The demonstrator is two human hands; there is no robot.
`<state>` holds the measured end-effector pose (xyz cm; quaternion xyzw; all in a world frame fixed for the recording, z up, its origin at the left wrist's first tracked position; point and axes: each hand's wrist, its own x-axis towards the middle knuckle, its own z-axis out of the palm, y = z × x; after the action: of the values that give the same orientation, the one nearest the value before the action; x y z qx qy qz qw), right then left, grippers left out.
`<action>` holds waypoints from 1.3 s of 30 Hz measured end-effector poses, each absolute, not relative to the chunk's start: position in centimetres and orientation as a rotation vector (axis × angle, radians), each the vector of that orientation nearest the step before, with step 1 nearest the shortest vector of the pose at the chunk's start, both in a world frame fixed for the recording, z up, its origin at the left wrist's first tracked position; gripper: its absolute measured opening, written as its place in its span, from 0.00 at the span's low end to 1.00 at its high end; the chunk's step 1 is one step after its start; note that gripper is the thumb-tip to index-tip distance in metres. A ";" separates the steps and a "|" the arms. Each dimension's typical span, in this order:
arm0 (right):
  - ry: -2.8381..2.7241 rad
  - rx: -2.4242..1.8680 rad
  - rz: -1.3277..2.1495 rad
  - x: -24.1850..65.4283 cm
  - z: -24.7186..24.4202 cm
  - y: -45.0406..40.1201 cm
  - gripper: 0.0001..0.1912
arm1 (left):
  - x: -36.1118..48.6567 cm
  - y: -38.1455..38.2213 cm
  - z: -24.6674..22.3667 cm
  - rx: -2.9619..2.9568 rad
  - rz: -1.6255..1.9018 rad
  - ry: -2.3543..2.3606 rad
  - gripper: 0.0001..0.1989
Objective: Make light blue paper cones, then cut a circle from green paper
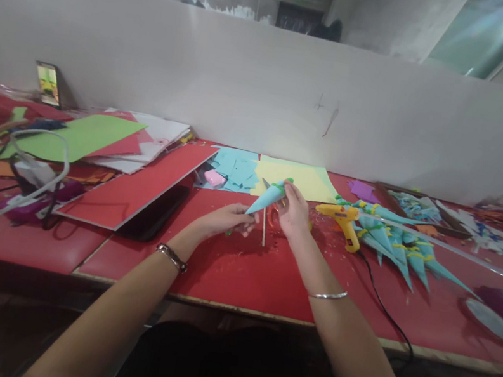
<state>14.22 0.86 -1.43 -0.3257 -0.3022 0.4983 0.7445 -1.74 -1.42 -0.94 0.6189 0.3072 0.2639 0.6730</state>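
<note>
Red table [237, 276]: yellow glue gun [339, 212], blue cones [379, 237].

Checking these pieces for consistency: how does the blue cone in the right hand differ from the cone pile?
The blue cone is raised in the right hand; the cone pile rests on the red tabletop. The cone's tip points down and left; the pile's visible tips mostly point right. The cone's visible trim is green; the pile also shows yellow. Both are light blue and tapered.

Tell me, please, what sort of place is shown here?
Probably a handicraft workplace: the right hand holds a blue cone, and similar cones lie piled beside a yellow glue gun.
</note>
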 end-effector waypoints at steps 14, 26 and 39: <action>-0.409 -0.694 1.102 14.8 -1.1 0.8 0.04 | -1.4 -0.6 -1.7 1.187 0.916 0.903 0.08; -0.736 -0.760 1.168 13.5 -2.3 0.8 0.09 | -1.3 -0.1 -1.8 1.305 0.964 0.932 0.09; -1.041 -0.819 1.018 12.4 -2.7 -0.1 0.06 | -0.7 -1.4 -2.4 2.397 0.643 1.378 0.17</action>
<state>12.43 -0.09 -2.68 -0.3633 -0.4620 0.4517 0.6712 -0.73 -1.37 -2.43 0.8347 0.4800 0.2238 0.1509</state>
